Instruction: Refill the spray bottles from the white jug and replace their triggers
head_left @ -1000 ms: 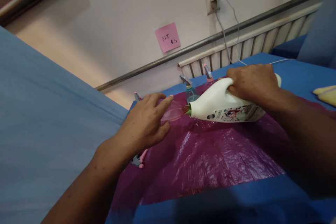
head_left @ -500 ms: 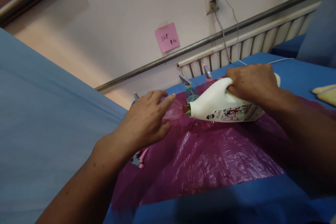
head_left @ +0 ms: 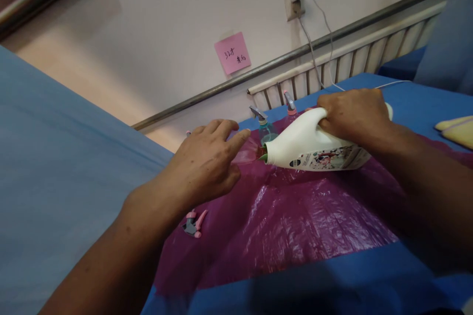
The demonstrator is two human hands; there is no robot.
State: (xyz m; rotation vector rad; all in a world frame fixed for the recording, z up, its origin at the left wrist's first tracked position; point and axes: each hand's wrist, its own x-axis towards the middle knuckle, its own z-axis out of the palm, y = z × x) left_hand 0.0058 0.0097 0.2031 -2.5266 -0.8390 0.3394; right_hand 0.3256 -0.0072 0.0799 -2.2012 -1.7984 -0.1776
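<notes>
My right hand (head_left: 351,113) grips the handle of a white jug (head_left: 310,147), which is tipped on its side with its mouth to the left. At that mouth lies the neck of a clear pink bottle (head_left: 246,152). My left hand (head_left: 210,157) is curled around the pink bottle and hides most of its body. Behind the jug stand a teal spray bottle (head_left: 266,130) and a pink spray bottle (head_left: 291,108), the latter partly hidden. Below my left forearm a loose grey and pink spray head (head_left: 194,224) lies on the purple plastic sheet (head_left: 288,221).
The purple sheet covers part of a blue surface (head_left: 325,275). A blue curtain (head_left: 66,157) hangs on the left. Along the wall run a rail and a white radiator (head_left: 354,54). Cables drop from a socket (head_left: 294,5). Something yellow (head_left: 456,132) lies at the right.
The view has shifted slightly. Both hands keep their holds, and the jug stays tipped against the pink bottle. More of the loose spray head shows below my left arm.
</notes>
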